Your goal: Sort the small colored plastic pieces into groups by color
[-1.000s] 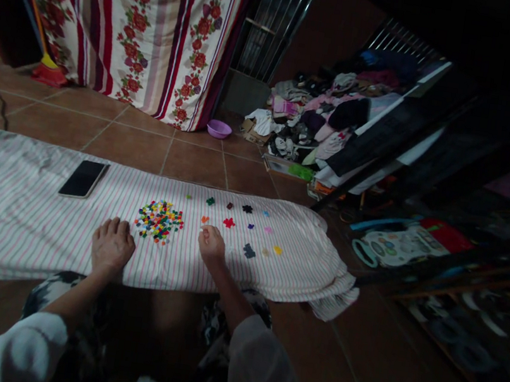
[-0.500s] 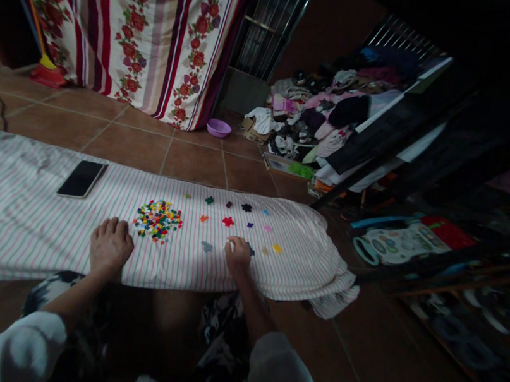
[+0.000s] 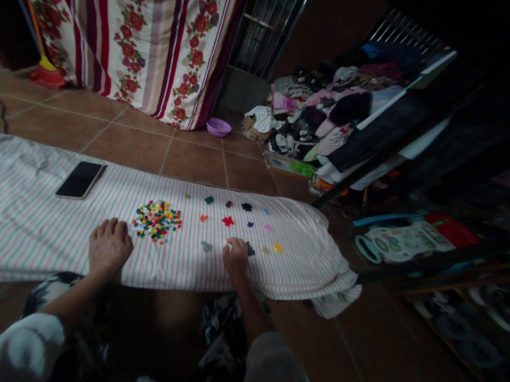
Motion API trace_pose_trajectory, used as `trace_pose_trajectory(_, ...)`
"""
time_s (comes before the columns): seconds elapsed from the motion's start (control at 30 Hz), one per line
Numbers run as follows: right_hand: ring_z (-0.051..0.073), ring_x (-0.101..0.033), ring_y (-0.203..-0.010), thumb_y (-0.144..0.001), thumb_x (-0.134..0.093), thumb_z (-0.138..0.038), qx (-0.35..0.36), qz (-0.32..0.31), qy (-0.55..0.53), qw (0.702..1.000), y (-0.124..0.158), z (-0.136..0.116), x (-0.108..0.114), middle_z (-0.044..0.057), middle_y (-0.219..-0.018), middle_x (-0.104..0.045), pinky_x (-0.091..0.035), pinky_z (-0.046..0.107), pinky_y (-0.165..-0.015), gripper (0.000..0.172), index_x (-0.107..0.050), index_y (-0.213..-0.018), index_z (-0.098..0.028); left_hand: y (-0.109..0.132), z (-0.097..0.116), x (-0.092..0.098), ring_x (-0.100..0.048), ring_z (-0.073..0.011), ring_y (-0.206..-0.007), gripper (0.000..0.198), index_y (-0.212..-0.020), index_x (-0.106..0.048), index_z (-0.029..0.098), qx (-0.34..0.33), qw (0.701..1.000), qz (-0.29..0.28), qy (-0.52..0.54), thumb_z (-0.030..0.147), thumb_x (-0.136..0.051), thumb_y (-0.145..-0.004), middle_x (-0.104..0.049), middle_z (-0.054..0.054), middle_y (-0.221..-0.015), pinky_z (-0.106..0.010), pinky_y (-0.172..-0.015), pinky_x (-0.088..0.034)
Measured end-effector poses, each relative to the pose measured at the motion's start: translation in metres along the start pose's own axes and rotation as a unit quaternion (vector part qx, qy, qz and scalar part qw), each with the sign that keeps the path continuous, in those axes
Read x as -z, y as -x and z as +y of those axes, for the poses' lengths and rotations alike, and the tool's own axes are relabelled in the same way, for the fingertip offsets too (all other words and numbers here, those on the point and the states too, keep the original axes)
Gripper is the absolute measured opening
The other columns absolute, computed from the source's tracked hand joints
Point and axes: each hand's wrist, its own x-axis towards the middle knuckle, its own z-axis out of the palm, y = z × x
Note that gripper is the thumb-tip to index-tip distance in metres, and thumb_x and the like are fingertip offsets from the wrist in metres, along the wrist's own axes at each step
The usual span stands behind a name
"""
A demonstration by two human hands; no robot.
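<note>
My left hand rests palm down on the striped cloth, fingers slightly bent and holding nothing. Just beyond it lies a mixed heap of tiny coloured pieces. My right hand is low over the cloth, thumb and finger pinched on what looks like a small white piece, mostly hidden by the fingertips. Small single-colour groups lie around it: grey pieces to its left, red pieces above, dark grey-blue pieces partly behind it, and yellow pieces to the right.
A phone lies on the cloth at the left. More little groups sit farther back, among them black pieces and green pieces. Beyond the cloth are a purple basin, a floral curtain and a clothes pile.
My right hand has shifted very slightly toward me and left, uncovering more of the dark grey-blue pieces. My left hand stays in place.
</note>
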Motion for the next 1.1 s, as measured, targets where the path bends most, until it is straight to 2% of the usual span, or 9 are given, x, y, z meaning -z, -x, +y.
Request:
trace_pose_trajectory(0.3,0.025,-0.058,-0.106,-0.085,-0.05,-0.021,0.066,-0.023,0.027,0.997,0.007,0.002,0.003,0.013,-0.111,-0.069,-0.043,0.038,-0.099,0.033,-0.068,-0.112,-0.012,0.0,-0.002,-0.003,-0.052,-0.0314,-0.123,0.031,-0.109,-0.063,0.013,-0.004,1.0,0.007,-0.018,0.024,-0.04,-0.09,-0.061,-0.018,-0.126,-0.046,-0.101,-0.039)
trace_pose_trajectory(0.43,0.025,-0.059,-0.106,-0.085,-0.049,-0.016,0.07,-0.039,0.018,0.997,0.008,0.005,0.0,0.012,-0.111,-0.069,-0.045,0.037,-0.096,0.03,-0.069,-0.107,-0.015,0.0,-0.001,-0.001,-0.052,-0.0312,-0.123,0.03,-0.108,-0.063,0.014,-0.003,1.0,0.004,-0.018,0.024,-0.041,-0.09,-0.062,-0.018,-0.126,-0.046,-0.1,-0.039)
trace_pose_trajectory(0.63,0.025,-0.06,-0.103,-0.084,-0.048,-0.013,0.049,-0.023,-0.001,0.999,0.007,0.008,-0.006,0.013,-0.105,-0.07,-0.046,0.038,-0.093,0.028,-0.07,-0.102,-0.015,0.0,-0.002,-0.002,-0.052,-0.0309,-0.122,0.03,-0.108,-0.063,0.014,-0.006,1.0,0.007,-0.017,0.024,-0.042,-0.09,-0.062,-0.017,-0.124,-0.046,-0.1,-0.039)
trace_pose_trajectory(1.1,0.024,-0.06,-0.098,-0.089,-0.046,-0.022,0.065,0.006,0.001,0.998,0.004,0.006,-0.006,0.012,-0.099,-0.071,-0.045,0.038,-0.091,0.027,-0.071,-0.099,-0.015,-0.001,-0.002,-0.005,-0.051,-0.0314,-0.123,0.031,-0.109,-0.063,0.014,-0.001,1.0,0.01,-0.015,0.024,-0.041,-0.09,-0.062,-0.017,-0.126,-0.045,-0.101,-0.038)
